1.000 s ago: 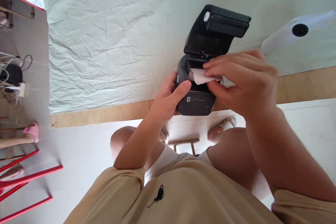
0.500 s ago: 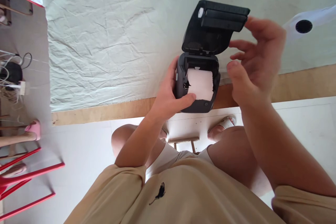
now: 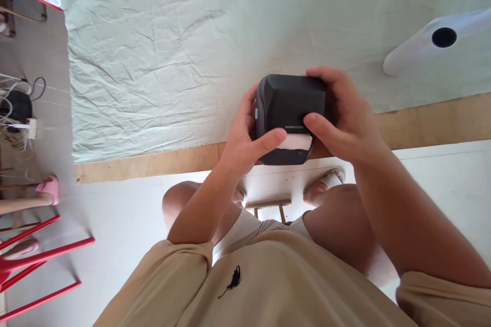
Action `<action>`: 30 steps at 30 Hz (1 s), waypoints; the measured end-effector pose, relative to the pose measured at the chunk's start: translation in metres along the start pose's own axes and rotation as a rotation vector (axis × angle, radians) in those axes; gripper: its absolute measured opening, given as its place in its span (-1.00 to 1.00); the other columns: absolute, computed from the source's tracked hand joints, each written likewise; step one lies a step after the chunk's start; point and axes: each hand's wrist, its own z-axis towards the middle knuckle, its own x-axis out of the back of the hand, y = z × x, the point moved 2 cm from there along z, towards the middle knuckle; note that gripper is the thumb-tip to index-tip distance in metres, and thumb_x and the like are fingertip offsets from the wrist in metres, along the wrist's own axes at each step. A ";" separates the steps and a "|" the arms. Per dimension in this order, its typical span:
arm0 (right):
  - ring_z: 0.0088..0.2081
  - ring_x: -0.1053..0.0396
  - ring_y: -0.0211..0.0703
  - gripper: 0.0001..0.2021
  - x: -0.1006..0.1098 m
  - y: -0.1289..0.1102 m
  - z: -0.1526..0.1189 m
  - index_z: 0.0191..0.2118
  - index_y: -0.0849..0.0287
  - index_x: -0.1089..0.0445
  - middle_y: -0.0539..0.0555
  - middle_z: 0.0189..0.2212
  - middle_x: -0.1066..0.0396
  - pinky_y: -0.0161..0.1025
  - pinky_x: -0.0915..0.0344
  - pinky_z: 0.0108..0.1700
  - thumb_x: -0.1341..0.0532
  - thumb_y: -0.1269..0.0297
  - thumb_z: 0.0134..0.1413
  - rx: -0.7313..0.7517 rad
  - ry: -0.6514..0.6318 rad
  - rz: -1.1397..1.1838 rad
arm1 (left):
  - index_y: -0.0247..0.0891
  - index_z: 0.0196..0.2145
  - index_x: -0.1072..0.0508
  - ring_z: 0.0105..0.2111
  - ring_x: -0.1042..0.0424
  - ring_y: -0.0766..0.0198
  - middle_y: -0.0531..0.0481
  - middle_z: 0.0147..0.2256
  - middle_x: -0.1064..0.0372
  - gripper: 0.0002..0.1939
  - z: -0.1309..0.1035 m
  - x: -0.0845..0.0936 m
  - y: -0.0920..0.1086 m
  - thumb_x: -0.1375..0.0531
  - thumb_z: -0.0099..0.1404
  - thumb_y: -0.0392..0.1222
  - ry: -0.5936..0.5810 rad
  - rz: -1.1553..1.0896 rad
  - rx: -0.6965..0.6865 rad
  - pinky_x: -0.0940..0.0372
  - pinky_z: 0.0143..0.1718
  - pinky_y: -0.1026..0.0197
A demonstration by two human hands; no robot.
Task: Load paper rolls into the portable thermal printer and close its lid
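Note:
A small black label printer (image 3: 293, 102) is held at the table's near edge, its lid down. White paper (image 3: 298, 142) sticks out of the slot below the lid's lettering. My left hand (image 3: 247, 135) grips the printer's left side, with its thumb over the left end of the paper. On the right side, my right hand (image 3: 341, 115) is wrapped round the printer, its thumb on the lid and its fingers at the far right corner, partly hidden.
A pale green wrinkled cloth (image 3: 153, 61) covers the table, with a bare wooden edge (image 3: 429, 120). At the right lies a white arm-like object (image 3: 414, 51) with a black disc. Red stool legs (image 3: 49, 254), cables (image 3: 15, 107) and another person's foot (image 3: 48, 190) are at the left.
The printer's lid has swung down over the paper roll. My right hand has moved left from beside the raised lid onto the printer. My left hand has stayed in place.

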 end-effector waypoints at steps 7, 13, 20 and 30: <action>-0.14 -0.60 0.00 -0.38 -0.001 0.005 0.001 0.37 -0.11 -0.39 0.08 0.01 -0.60 0.02 -0.66 -0.12 -0.40 -0.08 0.27 -0.056 -0.076 -0.077 | -0.01 0.28 -0.47 -0.02 -0.71 -0.10 -0.08 0.04 -0.64 -0.35 -0.003 -0.006 0.005 -0.48 0.36 0.20 0.063 -0.076 0.123 -0.65 -0.11 -0.07; -0.04 -0.61 0.09 -0.39 -0.001 0.004 0.000 0.40 -0.12 -0.33 0.11 0.08 -0.58 0.10 -0.67 -0.06 -0.35 -0.01 0.30 -0.023 -0.065 -0.059 | 0.02 0.29 -0.51 0.22 -0.63 -0.15 -0.05 0.20 -0.61 -0.37 -0.001 -0.012 0.012 -0.40 0.42 0.34 0.069 -0.140 0.105 -0.63 0.11 -0.07; 0.28 -0.56 0.24 -0.34 0.002 -0.006 -0.001 0.46 -0.12 -0.26 0.15 0.26 -0.54 0.21 -0.66 0.18 -0.33 -0.04 0.33 -0.039 -0.135 0.000 | -0.13 -0.02 -0.60 0.25 -0.63 -0.19 -0.10 -0.07 -0.70 -0.53 0.000 -0.016 0.012 -0.31 0.49 0.34 0.206 -0.214 0.163 -0.65 0.10 -0.05; -0.02 -0.60 0.18 -0.36 0.015 -0.024 0.004 0.32 -0.13 -0.45 0.17 -0.01 -0.54 0.16 -0.66 -0.09 -0.49 -0.17 0.21 0.325 0.058 -0.344 | -0.14 -0.35 -0.52 -0.03 -0.76 0.04 0.07 -0.45 -0.54 -0.62 0.000 -0.020 0.017 -0.39 0.48 0.15 0.350 -0.269 0.155 -0.69 -0.08 0.11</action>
